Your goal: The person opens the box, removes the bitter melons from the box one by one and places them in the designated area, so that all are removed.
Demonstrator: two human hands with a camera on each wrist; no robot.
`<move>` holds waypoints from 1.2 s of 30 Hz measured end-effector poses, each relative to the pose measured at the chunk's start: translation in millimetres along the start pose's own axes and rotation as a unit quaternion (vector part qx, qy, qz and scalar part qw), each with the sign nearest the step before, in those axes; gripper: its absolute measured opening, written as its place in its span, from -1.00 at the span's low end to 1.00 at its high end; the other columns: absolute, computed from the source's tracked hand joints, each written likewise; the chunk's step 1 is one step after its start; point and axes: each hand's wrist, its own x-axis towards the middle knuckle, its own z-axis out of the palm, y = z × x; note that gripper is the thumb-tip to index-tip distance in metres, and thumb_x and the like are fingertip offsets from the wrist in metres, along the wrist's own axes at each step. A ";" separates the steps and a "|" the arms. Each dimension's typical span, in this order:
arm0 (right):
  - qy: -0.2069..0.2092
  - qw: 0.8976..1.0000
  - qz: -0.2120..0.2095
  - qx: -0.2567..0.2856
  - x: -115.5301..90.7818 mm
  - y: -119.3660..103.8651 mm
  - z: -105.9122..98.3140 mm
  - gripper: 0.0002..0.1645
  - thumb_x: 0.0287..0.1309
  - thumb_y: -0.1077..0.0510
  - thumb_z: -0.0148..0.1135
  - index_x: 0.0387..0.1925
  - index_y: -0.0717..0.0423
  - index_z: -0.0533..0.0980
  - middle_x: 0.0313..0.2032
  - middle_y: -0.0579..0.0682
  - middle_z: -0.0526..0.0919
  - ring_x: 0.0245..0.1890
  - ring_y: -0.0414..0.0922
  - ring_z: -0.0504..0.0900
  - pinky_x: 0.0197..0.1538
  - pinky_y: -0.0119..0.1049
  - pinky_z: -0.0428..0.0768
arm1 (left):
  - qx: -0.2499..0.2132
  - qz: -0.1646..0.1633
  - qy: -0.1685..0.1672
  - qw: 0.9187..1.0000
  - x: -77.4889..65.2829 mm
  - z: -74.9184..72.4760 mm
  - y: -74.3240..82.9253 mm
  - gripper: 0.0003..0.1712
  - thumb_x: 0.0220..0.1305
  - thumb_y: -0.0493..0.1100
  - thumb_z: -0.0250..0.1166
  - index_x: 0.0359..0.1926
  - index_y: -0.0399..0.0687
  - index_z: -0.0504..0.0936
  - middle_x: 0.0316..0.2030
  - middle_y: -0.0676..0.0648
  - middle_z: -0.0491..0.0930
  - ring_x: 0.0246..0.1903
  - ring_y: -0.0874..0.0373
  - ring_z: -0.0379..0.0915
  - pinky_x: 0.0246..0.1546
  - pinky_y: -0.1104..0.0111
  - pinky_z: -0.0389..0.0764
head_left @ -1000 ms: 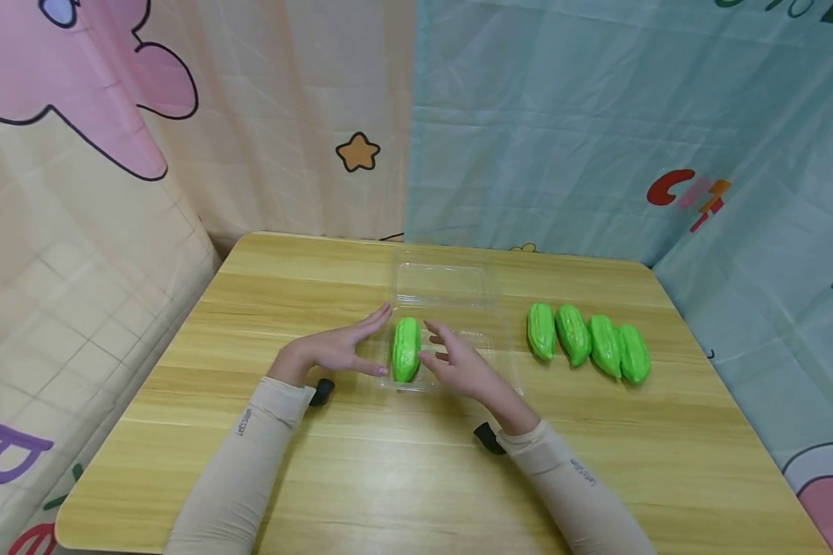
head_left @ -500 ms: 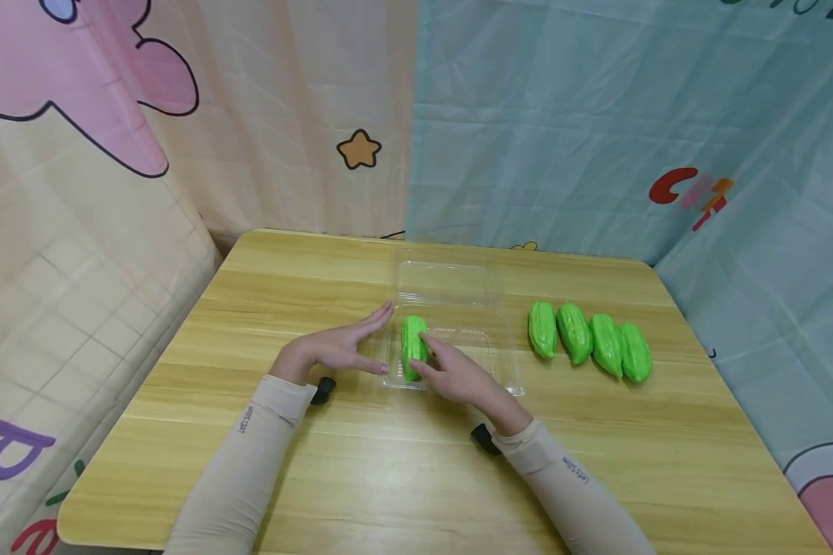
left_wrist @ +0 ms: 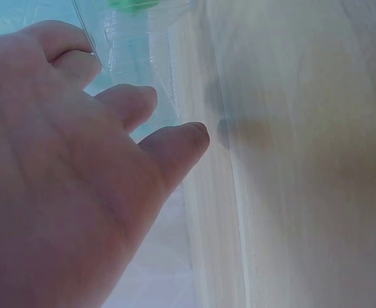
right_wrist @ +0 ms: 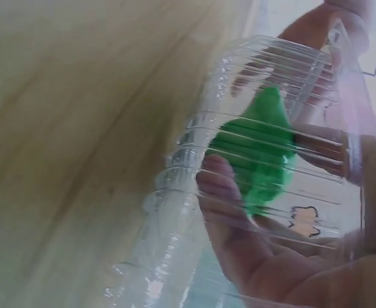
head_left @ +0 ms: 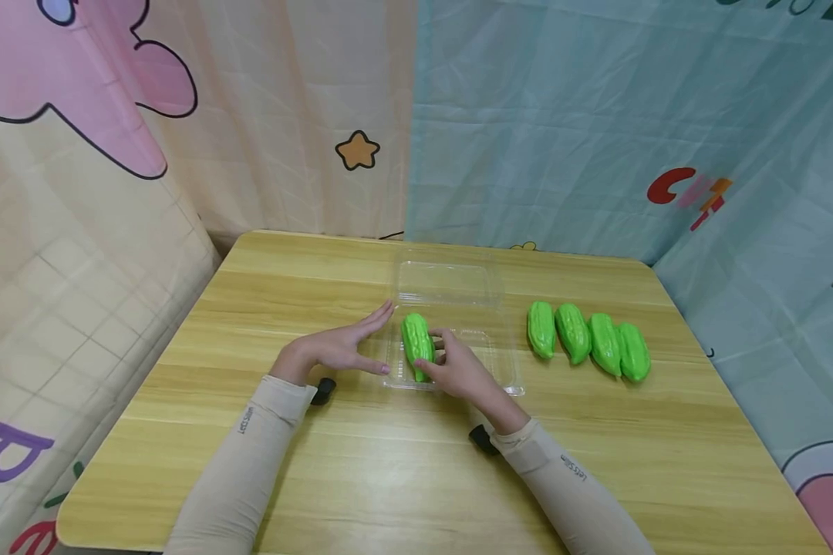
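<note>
A green, ridged bitter melon (head_left: 417, 344) lies in the left part of the base of a clear plastic clamshell box (head_left: 514, 374), its narrow end toward me. Thumb and fingers of my right hand (head_left: 460, 371) hold it from the right side. In the right wrist view the melon (right_wrist: 258, 151) shows through the ribbed box wall, with the thumb (right_wrist: 219, 186) against it. My left hand (head_left: 332, 348) has its fingers stretched out at the box's left edge. The left wrist view shows this hand (left_wrist: 66, 167) close beside the clear plastic, nothing in its grasp.
Several more green bitter melons (head_left: 572, 333) lie in a row on the wooden table (head_left: 389, 478), right of the box. The box's lid (head_left: 446, 281) is folded back, away from me. Printed curtains (head_left: 527, 139) hang behind the table.
My right hand has reached left onto the melon and holds it. The melon has shifted slightly right and now tilts a little. My left hand stays put.
</note>
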 end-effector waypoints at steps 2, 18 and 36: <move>0.006 1.000 -0.004 0.013 -0.9 -1.9 -1.2 -0.26 0.32 0.12 0.34 0.39 0.29 0.27 0.14 0.28 0.54 -0.09 0.07 0.65 -0.13 -0.15 0.68 | 0.000 0.001 0.001 1.000 -0.3 0.3 -0.1 0.31 0.26 0.14 0.42 0.61 0.11 -0.42 0.58 -0.04 -0.56 0.53 -0.05 -0.52 0.46 -0.07 -0.18; 0.039 0.998 0.003 0.055 -6.0 -13.8 -16.3 -0.23 0.29 0.08 0.36 0.42 0.20 0.27 0.16 0.23 0.56 -0.02 0.09 0.63 -0.09 -0.11 0.69 | 0.008 0.002 0.001 1.000 0.4 1.1 -3.3 0.31 0.27 0.12 0.42 0.61 0.07 -0.41 0.58 -0.07 -0.56 0.53 -0.07 -0.51 0.46 -0.08 -0.18; 0.061 0.992 -0.020 0.113 -10.9 -20.3 -48.1 -0.26 0.28 0.09 0.35 0.41 0.05 0.28 0.22 0.26 0.50 0.06 0.15 0.59 -0.04 0.01 0.66 | 0.004 0.006 -0.002 1.000 -0.1 0.9 -3.1 0.30 0.28 0.10 0.41 0.61 0.09 -0.43 0.57 -0.07 -0.57 0.53 -0.06 -0.52 0.46 -0.07 -0.20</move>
